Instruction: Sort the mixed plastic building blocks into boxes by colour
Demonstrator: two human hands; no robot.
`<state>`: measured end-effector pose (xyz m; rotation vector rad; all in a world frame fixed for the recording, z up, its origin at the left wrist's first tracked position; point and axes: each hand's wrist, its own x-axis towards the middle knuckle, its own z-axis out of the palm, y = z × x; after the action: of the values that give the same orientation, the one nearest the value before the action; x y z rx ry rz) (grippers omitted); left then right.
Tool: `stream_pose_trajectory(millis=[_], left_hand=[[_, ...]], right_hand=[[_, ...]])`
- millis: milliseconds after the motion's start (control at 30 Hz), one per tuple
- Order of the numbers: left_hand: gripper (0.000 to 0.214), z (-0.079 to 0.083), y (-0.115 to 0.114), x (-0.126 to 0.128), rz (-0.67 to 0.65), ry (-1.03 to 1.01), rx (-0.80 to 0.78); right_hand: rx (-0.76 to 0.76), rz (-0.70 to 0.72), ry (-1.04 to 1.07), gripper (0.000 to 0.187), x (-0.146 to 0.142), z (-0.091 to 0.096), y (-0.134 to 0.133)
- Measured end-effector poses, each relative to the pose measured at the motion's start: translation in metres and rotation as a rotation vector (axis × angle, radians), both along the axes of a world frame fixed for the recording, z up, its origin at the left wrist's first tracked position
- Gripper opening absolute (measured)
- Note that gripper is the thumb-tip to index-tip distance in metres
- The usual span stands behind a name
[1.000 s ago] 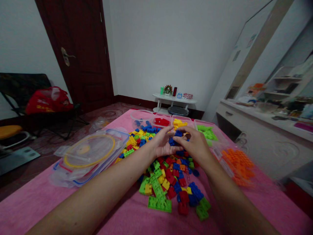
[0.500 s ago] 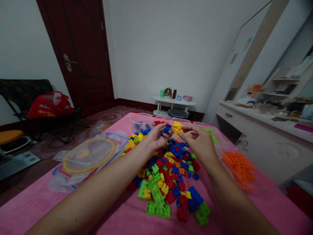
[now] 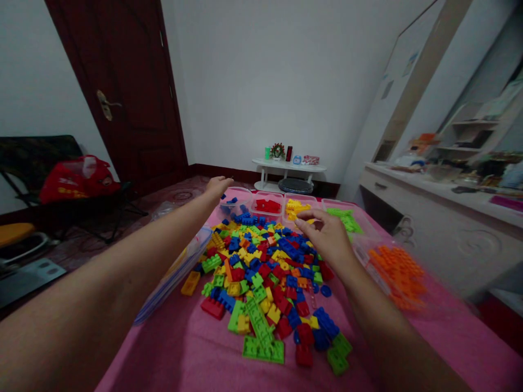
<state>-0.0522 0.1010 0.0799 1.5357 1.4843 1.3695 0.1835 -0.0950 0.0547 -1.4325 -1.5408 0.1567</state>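
Note:
My left hand (image 3: 218, 186) is stretched out over the rim of the far-left clear container with blue bricks (image 3: 232, 202). Its fingers point forward and look extended; I see nothing in them. My right hand (image 3: 327, 231) hovers above the right side of a heap of mixed toy building bricks (image 3: 261, 256), just in front of the container of yellow bricks (image 3: 297, 207). Its fingers are bent and the thumb stands apart, with nothing visible between them. A long green brick (image 3: 258, 321) and a flat green one (image 3: 263, 349) lie at the heap's near edge.
Clear containers hold red bricks (image 3: 267, 205), green bricks (image 3: 345, 219) and orange bricks (image 3: 396, 275) along the back and right. Stacked lids (image 3: 175, 277) lie at left, partly behind my arm. A pink cloth (image 3: 196, 348) covers the surface. A dresser (image 3: 433, 218) stands at right.
My left hand has moved left and away from the middle to the blue container; the blue brick it held no longer shows in it. My right hand has barely moved.

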Motion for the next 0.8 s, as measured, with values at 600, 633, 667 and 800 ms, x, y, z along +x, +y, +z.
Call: stream_pose_trajectory(millis=[600,633,667,800], left_hand=[[0.014,-0.061,-0.058,0.029,-0.260,0.911,0.143],[0.012,-0.059,-0.058,0.028,-0.262,0.885,0.166],[0.011,-0.057,-0.059,0.027,-0.267,0.845,0.191],[0.014,-0.041,-0.076,0.036,-0.425,0.421,0.080]], right_hand=[[-0.251,0.135,-0.486,0.032,-0.003,-0.035,0.003],[-0.245,0.141,-0.477,0.031,-0.002,-0.033,0.003],[-0.235,0.144,-0.463,0.031,-0.001,-0.032,0.003],[-0.158,0.102,-0.303,0.032,0.002,-0.029,0.005]])
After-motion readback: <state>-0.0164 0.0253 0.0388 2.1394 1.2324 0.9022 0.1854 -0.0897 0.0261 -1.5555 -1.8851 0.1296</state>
